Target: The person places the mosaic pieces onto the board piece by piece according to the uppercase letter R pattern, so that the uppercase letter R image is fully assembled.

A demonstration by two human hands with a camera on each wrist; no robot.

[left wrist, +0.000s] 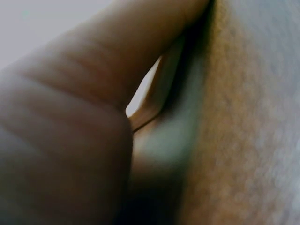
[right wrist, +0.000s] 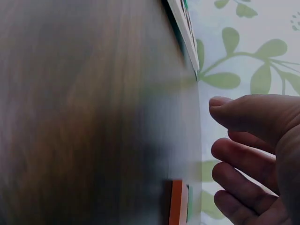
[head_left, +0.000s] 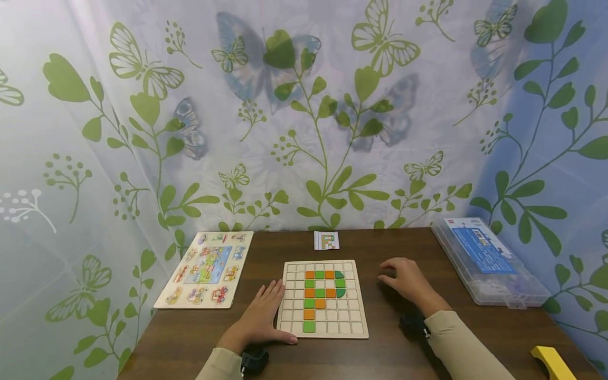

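Note:
A square wooden grid board lies on the table, with orange and green tiles set in its cells in a P shape. Along its left edge rests my left hand, fingers straight and thumb at the near corner; the left wrist view is mostly blurred skin. To the right of the board, my right hand hovers with loosely bent fingers and nothing between them. In the right wrist view its fingers are apart from the thumb. An orange piece stands low in that view, a green edge behind it.
Behind the board lies a small pattern card. A picture puzzle board is at the left. A clear plastic case with a blue label stands at the right, and a yellow object sits near the front right. A patterned curtain hangs behind.

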